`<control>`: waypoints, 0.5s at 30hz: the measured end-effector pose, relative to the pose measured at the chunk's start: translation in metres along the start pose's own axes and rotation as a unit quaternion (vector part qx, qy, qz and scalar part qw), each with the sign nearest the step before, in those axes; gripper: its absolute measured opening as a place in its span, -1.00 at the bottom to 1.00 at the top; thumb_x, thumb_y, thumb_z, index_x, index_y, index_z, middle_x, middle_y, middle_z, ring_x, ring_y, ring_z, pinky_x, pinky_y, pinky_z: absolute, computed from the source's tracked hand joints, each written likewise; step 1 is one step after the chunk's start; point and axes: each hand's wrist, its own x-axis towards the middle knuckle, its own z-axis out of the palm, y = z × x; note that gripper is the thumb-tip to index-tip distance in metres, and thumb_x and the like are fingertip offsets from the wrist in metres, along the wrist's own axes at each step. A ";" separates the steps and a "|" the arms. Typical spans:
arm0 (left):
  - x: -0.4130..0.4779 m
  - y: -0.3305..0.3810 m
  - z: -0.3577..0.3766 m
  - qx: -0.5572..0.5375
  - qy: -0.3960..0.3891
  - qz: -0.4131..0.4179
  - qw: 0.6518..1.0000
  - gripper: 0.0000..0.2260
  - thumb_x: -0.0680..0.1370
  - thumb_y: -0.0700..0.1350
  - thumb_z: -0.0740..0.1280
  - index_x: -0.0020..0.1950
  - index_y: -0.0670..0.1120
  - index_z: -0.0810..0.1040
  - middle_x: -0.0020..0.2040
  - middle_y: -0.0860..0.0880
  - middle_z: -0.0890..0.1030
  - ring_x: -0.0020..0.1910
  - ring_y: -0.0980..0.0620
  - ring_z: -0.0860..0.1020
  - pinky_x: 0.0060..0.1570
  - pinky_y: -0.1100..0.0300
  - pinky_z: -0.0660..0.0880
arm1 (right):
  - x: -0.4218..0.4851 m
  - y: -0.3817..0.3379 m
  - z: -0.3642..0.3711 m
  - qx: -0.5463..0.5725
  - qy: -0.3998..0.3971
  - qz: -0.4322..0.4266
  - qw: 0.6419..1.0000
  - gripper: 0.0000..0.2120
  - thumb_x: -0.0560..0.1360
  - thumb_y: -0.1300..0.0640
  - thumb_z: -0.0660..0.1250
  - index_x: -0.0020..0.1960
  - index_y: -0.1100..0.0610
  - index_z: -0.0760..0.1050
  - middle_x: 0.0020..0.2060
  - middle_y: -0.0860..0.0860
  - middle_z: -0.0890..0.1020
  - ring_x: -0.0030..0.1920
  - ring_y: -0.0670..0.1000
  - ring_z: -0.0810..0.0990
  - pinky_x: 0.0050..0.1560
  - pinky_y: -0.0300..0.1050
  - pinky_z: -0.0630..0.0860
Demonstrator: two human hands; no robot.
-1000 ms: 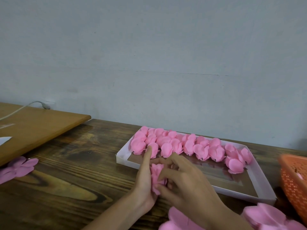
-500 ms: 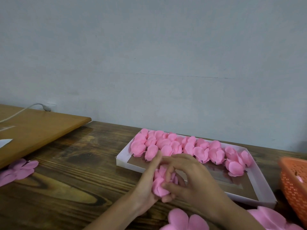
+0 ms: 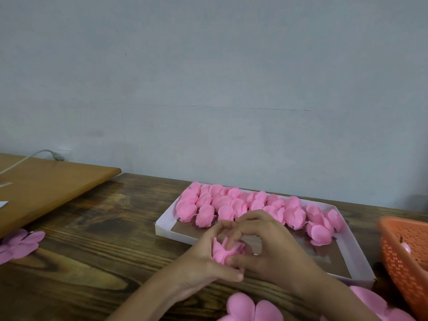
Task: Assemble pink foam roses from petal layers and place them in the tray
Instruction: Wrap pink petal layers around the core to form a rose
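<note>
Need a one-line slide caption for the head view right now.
Left hand and right hand grip a pink foam rose at the wooden table, by the white tray of finished roses.

My left hand, fingers straight a second ago, now curls to meet my right hand, closing the foam rose into a tighter bud.

Two hands, one tray, one basket, one held rose.

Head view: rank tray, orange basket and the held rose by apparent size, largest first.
1. tray
2. orange basket, cut off by the frame edge, so its full size is unsure
3. rose
</note>
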 end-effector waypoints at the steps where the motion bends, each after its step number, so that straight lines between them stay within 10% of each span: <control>1: 0.001 -0.001 0.001 0.028 0.018 0.014 0.999 -0.28 0.34 -0.55 0.50 0.42 -0.14 0.41 0.11 -0.17 0.64 -0.02 -0.07 0.60 -0.07 0.09 0.59 | 0.000 0.000 0.001 -0.010 0.019 -0.011 1.000 -0.70 0.31 -0.01 0.65 -0.01 -0.17 0.65 -0.03 -0.31 0.62 0.16 -0.19 0.49 0.11 -0.25 0.44; 15: 0.008 -0.004 0.003 0.154 0.149 0.135 0.967 -0.33 0.31 -0.19 0.67 0.34 0.10 0.50 0.14 -0.12 0.65 0.07 -0.02 0.69 0.07 0.16 0.58 | 0.000 -0.001 0.007 -0.071 0.102 -0.094 0.988 -0.81 0.33 0.01 0.66 -0.15 -0.13 0.67 -0.12 -0.31 0.67 -0.03 -0.17 0.52 -0.03 -0.25 0.49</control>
